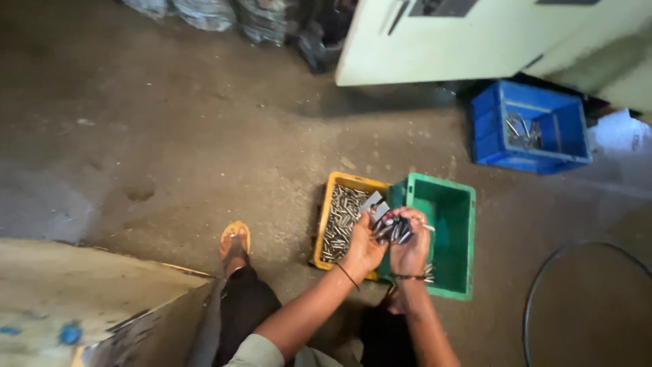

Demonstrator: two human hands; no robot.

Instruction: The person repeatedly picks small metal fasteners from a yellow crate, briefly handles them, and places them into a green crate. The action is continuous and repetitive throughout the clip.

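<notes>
My left hand (363, 246) and my right hand (409, 246) are raised together over two crates on the floor. Both hands hold a bunch of short metal rods (392, 230) between them, and the left hand also pinches a flat grey metal piece (374, 203). Below the left hand is a yellow crate (324, 224) filled with many small shiny metal rods. Under the right hand sits a green crate (454, 238), with a few metal parts showing near my wrist.
A blue crate (490, 129) holding several metal parts stands at the back right beside a pale green machine cabinet (475, 41). A black hose loop (543, 278) lies at right. My sandalled foot (235, 239) rests on the concrete floor; a worn surface (68, 299) is at lower left.
</notes>
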